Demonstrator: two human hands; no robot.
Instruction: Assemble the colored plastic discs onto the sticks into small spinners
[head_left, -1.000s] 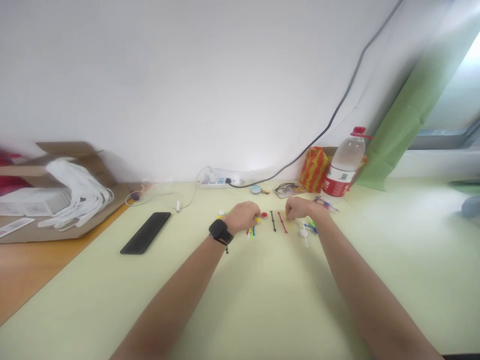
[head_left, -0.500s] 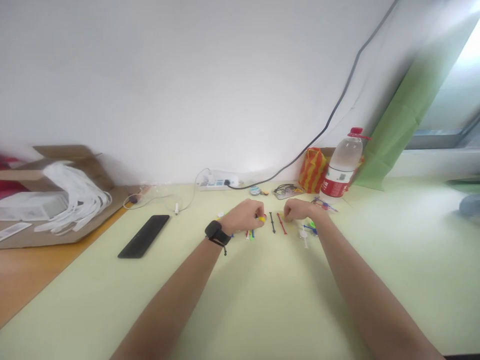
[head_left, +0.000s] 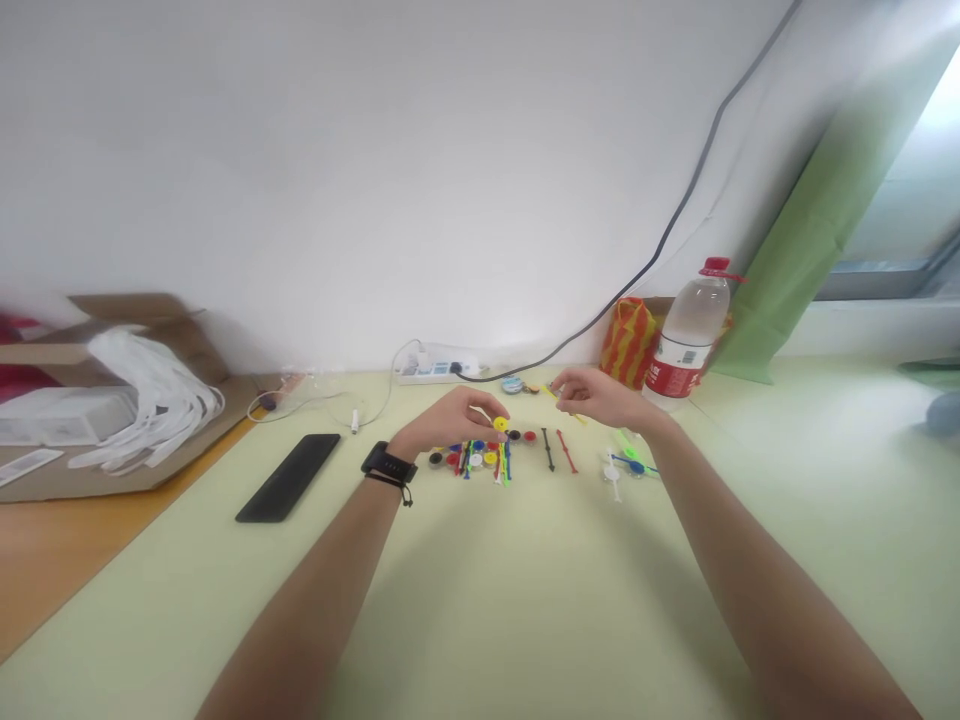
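Your left hand [head_left: 448,416] pinches the disc [head_left: 501,425] edgewise, leaving its face exposed; your right hand [head_left: 602,398] grasps the yellow strip [head_left: 580,418].

Cardboard box [head_left: 142,303]: cut off at my left picture edge | gray cable [head_left: 699,165]: runs out my top | bottle label [head_left: 679,365]: print too blurred for me | yellow strip [head_left: 580,418]: partly hidden by right hand [head_left: 600,396] | dark object [head_left: 945,412], tabletop's [head_left: 480,620] right side: blurred, cut off

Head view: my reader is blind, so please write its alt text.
A left hand holds a yellow disc above colourful small parts; a right hand holds a yellow stick. A black phone-like slab lies left.
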